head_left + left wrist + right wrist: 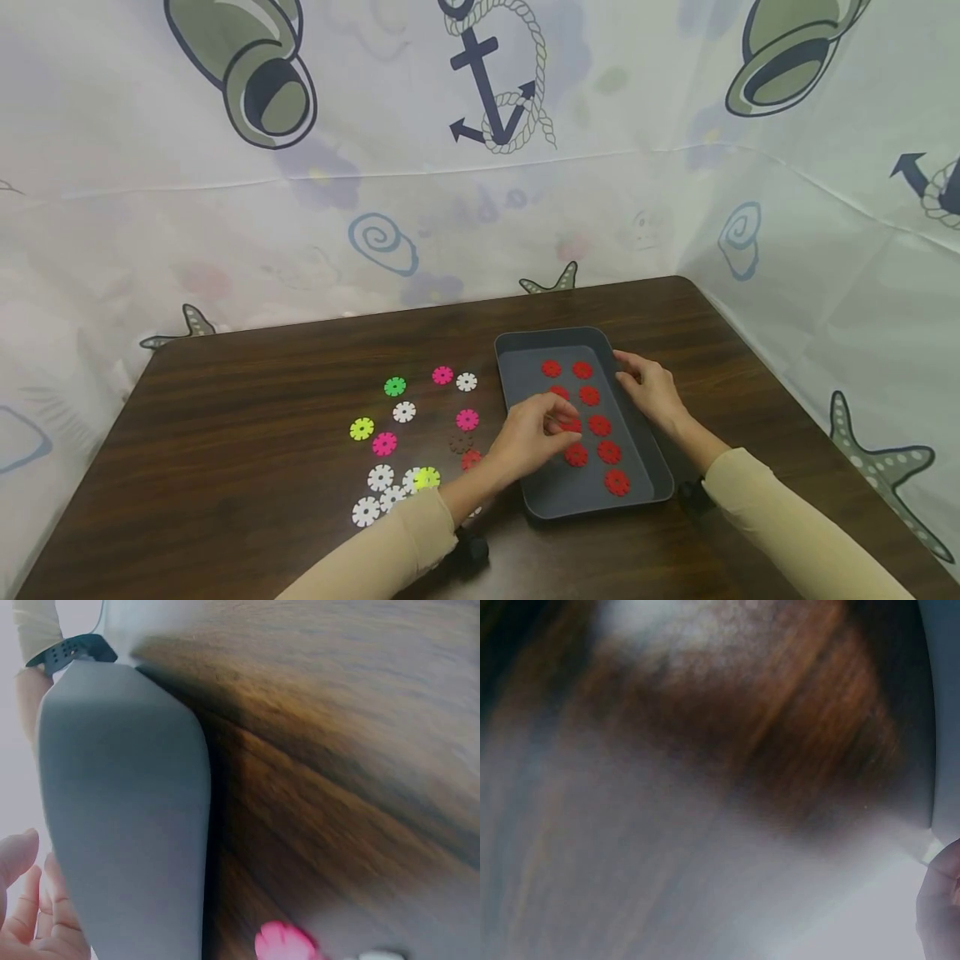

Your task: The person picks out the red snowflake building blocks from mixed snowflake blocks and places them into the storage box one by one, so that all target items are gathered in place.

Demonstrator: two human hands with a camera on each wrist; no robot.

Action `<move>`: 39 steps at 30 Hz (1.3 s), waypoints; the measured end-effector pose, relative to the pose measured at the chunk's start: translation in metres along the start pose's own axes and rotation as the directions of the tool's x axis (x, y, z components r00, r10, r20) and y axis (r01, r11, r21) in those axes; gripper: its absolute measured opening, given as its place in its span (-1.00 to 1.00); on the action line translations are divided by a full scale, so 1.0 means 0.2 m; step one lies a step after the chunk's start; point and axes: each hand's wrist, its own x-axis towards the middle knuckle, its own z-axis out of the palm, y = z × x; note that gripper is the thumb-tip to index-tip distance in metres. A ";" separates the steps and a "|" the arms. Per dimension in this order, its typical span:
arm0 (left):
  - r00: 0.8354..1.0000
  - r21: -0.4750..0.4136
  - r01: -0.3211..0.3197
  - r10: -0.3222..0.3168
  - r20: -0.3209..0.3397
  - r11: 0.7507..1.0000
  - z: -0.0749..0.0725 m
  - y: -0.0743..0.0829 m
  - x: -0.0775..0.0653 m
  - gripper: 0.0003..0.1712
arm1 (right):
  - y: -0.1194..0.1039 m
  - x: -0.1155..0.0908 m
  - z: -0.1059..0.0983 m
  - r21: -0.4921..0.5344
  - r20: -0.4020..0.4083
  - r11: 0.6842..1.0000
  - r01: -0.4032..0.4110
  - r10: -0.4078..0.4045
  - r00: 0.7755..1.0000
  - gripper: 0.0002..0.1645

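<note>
Several red flower-shaped plastic discs lie in two rows in a dark grey tray. My left hand hovers over the tray's left side, its fingers loosely bent with a gap before the thumb. Behind that gap a red disc shows on the tray bottom, and I see nothing held. In the left wrist view, fingers appear beyond the tray's outer wall. My right hand rests its fingertips against the tray's right rim; the right wrist view catches only a part of it.
Left of the tray, loose discs lie on the brown wooden table: white, pink, yellow, green, brown and red. A patterned cloth hangs behind and to the right.
</note>
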 end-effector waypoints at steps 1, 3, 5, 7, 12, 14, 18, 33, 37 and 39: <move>1.000 -0.006 0.001 -0.001 -0.003 1.000 -0.01 0.00 -0.01 -0.73 | 0.00 0.00 0.00 -0.003 0.001 1.000 0.001 -0.001 1.000 -0.55; 1.000 -0.013 0.008 -0.008 -0.012 1.000 -0.04 0.00 -0.02 -0.72 | 0.00 0.00 0.00 -0.006 0.000 1.000 0.005 -0.005 1.000 -0.55; 1.000 -0.018 0.013 -0.014 -0.018 1.000 -0.07 -0.01 -0.04 -0.72 | 0.00 0.00 0.00 -0.004 -0.001 1.000 0.005 -0.005 1.000 -0.55; 0.999 -0.025 0.022 -0.022 -0.024 0.999 -0.10 -0.02 -0.06 -0.72 | 0.00 0.00 0.00 0.000 0.001 1.000 0.003 -0.003 1.000 -0.55; 0.999 -0.023 0.044 -0.044 -0.027 0.999 -0.17 -0.05 -0.10 -0.71 | 0.01 0.00 0.00 -0.007 -0.003 1.000 0.011 -0.011 1.000 -0.55; 0.998 -0.005 0.044 -0.044 -0.038 0.999 -0.20 -0.07 -0.12 -0.70 | 0.01 0.00 0.00 -0.012 -0.007 1.000 0.015 -0.015 1.000 -0.55; 0.997 0.036 0.051 -0.049 -0.064 0.998 -0.26 -0.10 -0.15 -0.70 | 0.00 0.00 -0.01 -0.009 -0.005 1.000 0.009 -0.009 1.000 -0.56; 0.989 0.088 0.147 -0.144 -0.045 0.985 -0.37 -0.27 -0.26 -0.64 | 0.00 0.00 -0.01 -0.003 0.010 1.000 -0.004 0.004 1.000 -0.55; 0.986 0.091 0.169 -0.168 -0.024 0.981 -0.38 -0.29 -0.28 -0.61 | 0.00 0.00 -0.01 -0.002 0.008 1.000 -0.007 0.007 1.000 -0.55; 0.984 0.094 0.177 -0.177 -0.015 0.980 -0.38 -0.30 -0.29 -0.58 | 0.00 0.00 0.00 -0.003 0.005 1.000 -0.004 0.004 1.000 -0.55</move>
